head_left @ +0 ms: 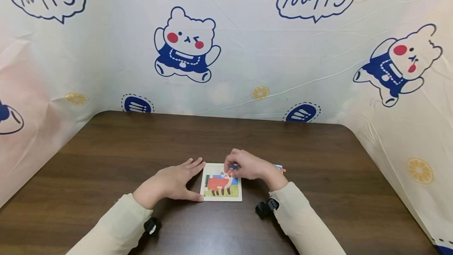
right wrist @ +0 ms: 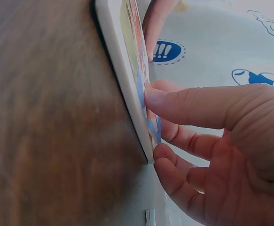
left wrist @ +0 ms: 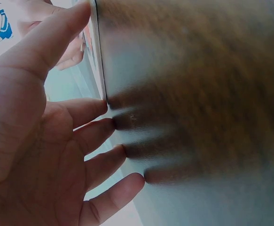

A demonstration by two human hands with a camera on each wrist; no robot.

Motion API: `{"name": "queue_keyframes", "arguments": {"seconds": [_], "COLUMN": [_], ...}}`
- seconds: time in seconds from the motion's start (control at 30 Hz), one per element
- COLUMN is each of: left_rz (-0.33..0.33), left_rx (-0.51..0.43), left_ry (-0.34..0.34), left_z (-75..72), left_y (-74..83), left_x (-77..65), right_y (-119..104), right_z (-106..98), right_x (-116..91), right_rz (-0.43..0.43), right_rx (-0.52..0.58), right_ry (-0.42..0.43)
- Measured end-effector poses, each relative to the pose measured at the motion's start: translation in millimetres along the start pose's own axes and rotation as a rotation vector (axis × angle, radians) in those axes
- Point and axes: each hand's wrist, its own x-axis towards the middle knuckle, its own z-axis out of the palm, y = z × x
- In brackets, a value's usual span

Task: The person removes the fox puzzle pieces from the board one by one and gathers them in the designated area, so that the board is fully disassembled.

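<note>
A square jigsaw puzzle (head_left: 222, 192) in a pale frame lies on the table, its picture a red animal on green and blue. My left hand (head_left: 175, 181) is spread along its left side, thumb at the near corner and a fingertip at the far one. In the left wrist view, the other fingertips of the left hand (left wrist: 94, 146) rest on the tabletop. Over the puzzle's far right corner, my right hand (head_left: 247, 165) pinches a puzzle piece (right wrist: 154, 128), blue and tilted in the right wrist view. The fingers of the right hand (right wrist: 193, 136) partly hide it.
Another colourful piece (head_left: 280, 167) shows on the table past the right wrist, partly hidden by it. The brown table (head_left: 226, 141) reaches back to a printed cloth backdrop (head_left: 240, 70). Black cameras (head_left: 152, 226) are worn on both wrists.
</note>
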Motion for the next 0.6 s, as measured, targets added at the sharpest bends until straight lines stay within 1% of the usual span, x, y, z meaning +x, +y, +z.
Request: {"name": "queue_keyframes", "arguments": {"seconds": [0.17,0.4,0.5,0.6], "left_rz": [-0.007,0.002,-0.001,-0.004], "left_rx": [-0.009,0.004,0.010,0.010], "left_ry": [-0.006,0.008,0.003,-0.002], "left_z": [0.0,-0.5,-0.4,-0.4], "left_y": [0.4,-0.6,-1.2,-1.6], "left_x": [-0.2,2.5,2.8,2.5], "right_y": [0.6,4.8,5.7,6.9], "right_z": [0.8,-2.5,-4.8,-6.5], "right_x": [1.1,1.1,0.2,-0.4], "right_rz": [0.033,0.038,0.044,0.025], "right_rx": [0.014,0.027,0.046,0.064], "right_ry": [0.024,0.063,0.062,0.059]}}
